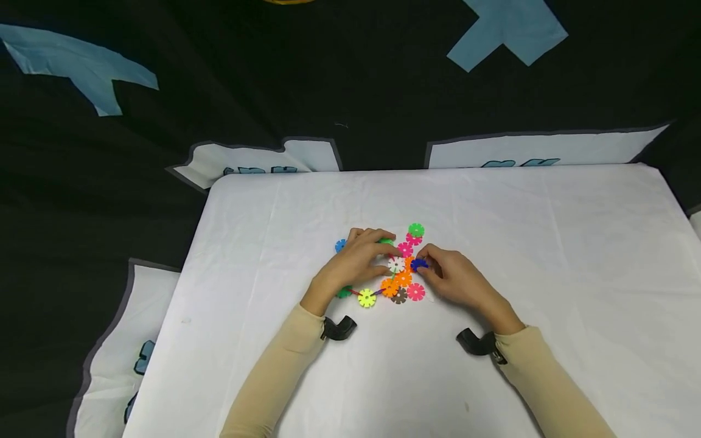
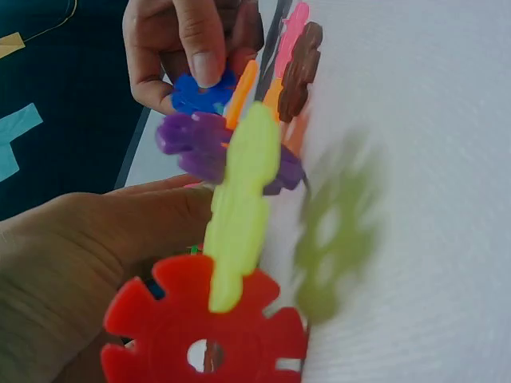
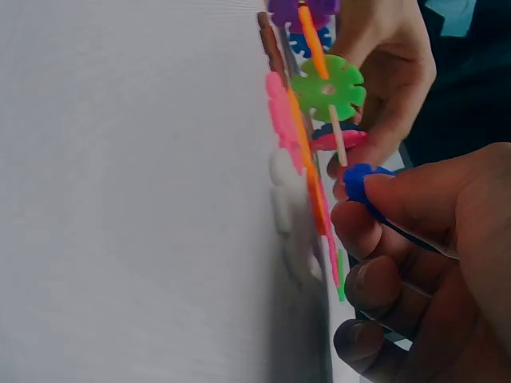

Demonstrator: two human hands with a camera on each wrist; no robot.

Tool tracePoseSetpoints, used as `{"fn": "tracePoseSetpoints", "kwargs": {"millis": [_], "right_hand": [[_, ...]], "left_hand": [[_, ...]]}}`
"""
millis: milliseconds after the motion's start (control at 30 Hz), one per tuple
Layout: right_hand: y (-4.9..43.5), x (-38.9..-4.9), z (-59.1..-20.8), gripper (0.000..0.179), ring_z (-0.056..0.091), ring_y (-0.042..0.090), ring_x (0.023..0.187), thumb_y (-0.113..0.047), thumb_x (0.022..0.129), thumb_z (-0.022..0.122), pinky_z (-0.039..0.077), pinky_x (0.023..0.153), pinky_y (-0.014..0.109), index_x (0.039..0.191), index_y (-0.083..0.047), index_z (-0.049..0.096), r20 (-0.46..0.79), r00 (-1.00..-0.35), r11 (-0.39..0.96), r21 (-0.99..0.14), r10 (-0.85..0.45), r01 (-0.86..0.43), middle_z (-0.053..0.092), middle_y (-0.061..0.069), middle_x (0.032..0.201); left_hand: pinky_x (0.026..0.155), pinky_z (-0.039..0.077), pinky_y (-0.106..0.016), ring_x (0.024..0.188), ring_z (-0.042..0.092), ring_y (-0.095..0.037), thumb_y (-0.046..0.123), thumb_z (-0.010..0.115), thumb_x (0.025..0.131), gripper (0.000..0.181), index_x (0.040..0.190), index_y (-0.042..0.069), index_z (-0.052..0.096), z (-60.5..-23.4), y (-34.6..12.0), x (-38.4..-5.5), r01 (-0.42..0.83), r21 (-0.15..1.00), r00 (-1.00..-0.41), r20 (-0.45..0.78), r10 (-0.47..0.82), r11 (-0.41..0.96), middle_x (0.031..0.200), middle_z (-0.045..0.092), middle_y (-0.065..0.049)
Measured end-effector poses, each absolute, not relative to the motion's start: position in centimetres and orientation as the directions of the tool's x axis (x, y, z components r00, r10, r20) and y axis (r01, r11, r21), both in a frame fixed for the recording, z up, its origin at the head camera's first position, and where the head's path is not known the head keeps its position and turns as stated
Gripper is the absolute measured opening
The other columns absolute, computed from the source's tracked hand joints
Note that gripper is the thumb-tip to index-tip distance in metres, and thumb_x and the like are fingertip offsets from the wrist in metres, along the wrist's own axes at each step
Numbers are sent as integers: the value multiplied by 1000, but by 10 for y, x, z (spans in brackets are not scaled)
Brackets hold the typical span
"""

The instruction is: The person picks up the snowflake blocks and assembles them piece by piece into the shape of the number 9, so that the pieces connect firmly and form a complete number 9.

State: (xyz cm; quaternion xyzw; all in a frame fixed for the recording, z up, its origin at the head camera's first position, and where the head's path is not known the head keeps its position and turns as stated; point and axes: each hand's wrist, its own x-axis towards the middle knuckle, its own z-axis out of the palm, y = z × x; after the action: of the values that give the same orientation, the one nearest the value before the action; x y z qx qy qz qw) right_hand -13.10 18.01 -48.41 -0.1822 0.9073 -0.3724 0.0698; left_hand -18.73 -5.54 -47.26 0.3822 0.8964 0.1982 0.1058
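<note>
Notched plastic interlocking discs, several joined together, lie mid-table. My right hand (image 1: 457, 277) pinches a dark blue disc (image 3: 361, 182) between thumb and forefinger at the right side of the cluster, beside an orange disc (image 1: 403, 278). Across the cluster's left part, my left hand (image 1: 358, 258) grips the joined discs with thumb and fingers, close to the white disc (image 1: 397, 264). Its fingers partly hide the discs beneath. In the left wrist view, a red disc (image 2: 239, 343), a yellow disc (image 2: 243, 199) and a purple disc (image 2: 200, 148) stand linked on edge. A green disc (image 3: 329, 88) stands upright in the right wrist view.
A white cloth covers the table (image 1: 547, 243). Pink discs (image 1: 405, 249) lead to a light green disc (image 1: 416, 230) at the far end. A brown disc (image 1: 400, 296) and a pink disc (image 1: 416, 292) lie at the near side. Dark curtain hangs behind.
</note>
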Motion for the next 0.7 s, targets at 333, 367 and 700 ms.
{"fn": "tracePoseSetpoints", "kwargs": {"millis": [333, 367, 700], "right_hand": [[174, -130, -488, 19, 42, 10, 58, -13, 90, 70, 36, 54, 24, 106, -10, 62, 52, -933, 677, -674, -356, -296, 52, -3, 71], [174, -130, -488, 19, 42, 10, 58, -13, 90, 70, 36, 53, 24, 107, -10, 62, 53, -933, 675, -675, -357, -297, 52, -3, 71], [173, -129, -487, 19, 42, 9, 58, -12, 89, 71, 37, 54, 24, 105, -11, 62, 87, -932, 680, -660, -353, -319, 55, -3, 72]], "left_hand": [[105, 29, -41, 130, 47, -21, 33, 75, 87, 35, 121, 24, 70, -476, -54, -188, 629, 465, -695, -24, 719, 623, 142, 53, -3], [105, 29, -41, 130, 47, -21, 33, 75, 87, 35, 121, 24, 70, -477, -54, -188, 629, 468, -693, -24, 720, 621, 142, 52, -2], [104, 30, -41, 129, 48, -21, 34, 76, 85, 38, 121, 23, 70, -475, -55, -189, 612, 486, -711, -9, 704, 624, 141, 53, -3]]}}
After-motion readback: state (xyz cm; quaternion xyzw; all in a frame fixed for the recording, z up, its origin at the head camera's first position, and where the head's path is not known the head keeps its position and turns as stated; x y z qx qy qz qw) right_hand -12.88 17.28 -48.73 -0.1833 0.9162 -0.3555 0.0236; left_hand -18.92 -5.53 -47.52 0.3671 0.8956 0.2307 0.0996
